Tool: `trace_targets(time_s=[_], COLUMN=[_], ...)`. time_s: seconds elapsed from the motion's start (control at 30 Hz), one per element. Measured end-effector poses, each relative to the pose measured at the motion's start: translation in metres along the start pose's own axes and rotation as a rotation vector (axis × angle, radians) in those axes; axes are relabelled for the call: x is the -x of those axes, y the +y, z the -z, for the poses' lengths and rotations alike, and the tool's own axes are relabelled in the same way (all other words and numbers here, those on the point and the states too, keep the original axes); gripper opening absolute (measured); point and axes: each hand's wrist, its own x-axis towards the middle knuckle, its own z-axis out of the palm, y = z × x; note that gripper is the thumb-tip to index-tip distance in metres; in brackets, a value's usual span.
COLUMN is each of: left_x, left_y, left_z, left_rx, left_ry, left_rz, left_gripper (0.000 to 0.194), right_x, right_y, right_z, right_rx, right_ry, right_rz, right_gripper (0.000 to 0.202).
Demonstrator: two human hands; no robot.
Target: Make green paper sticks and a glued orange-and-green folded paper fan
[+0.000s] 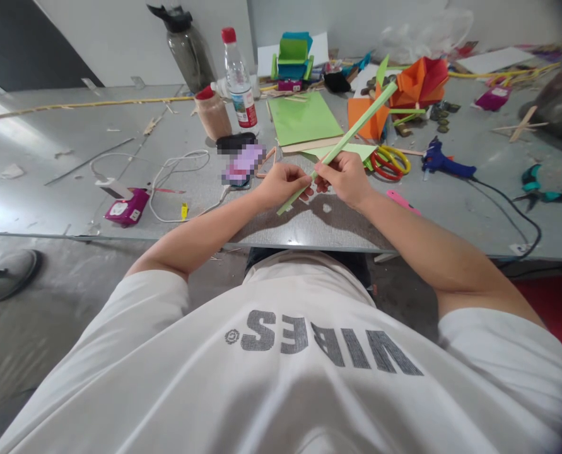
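A long, narrow strip of light green paper slants from lower left to upper right above the table. Near its lower end, my left hand pinches it between thumb and fingers. Just beside that, my right hand grips the same strip, its fingertips close to the left ones. Behind the hands lie a green paper sheet and a flat wooden strip. Scissors with red and yellow handles rest right of my right hand, with a pink cutter nearer the edge.
A blue glue gun and teal-handled pliers lie on the right. Orange folded paper is behind. A phone, a plastic bottle, a dark water bottle and a purple power adapter with a cable occupy the left.
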Motion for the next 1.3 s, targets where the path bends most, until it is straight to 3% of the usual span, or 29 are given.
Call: trace_targets(time_s=[0.2, 0.5, 0.77, 1.1, 1.3], left_x=[-0.004, -0.009, -0.006, -0.001, -0.001], left_y=[-0.004, -0.012, -0.002, 0.009, 0.011], left_z=[0.003, 0.008, 0.006, 0.006, 0.003], left_rx=[-0.064, -0.194, -0.110, -0.071, -0.083], left_ry=[0.029, 0.066, 0.072, 0.127, 0.163], left_rz=[-0.054, -0.118, -0.019, 0.005, -0.001], left_gripper=[0.034, 0.049, 0.050, 0.038, 0.042], right_x=[0.002, 0.003, 0.000, -0.003, -0.004], right_y=[-0.003, -0.005, -0.004, -0.003, -0.001], right_z=[-0.004, -0.005, 0.000, 0.007, 0.010], right_rx=[0.006, 0.000, -0.038, -0.038, -0.047], right_ry=[0.003, 0.047, 0.115, 0.153, 0.166], right_rz=[-0.008, 0.007, 0.028, 0.085, 0.070], right_gripper=[0.054, 0.049, 0.053, 0.053, 0.054])
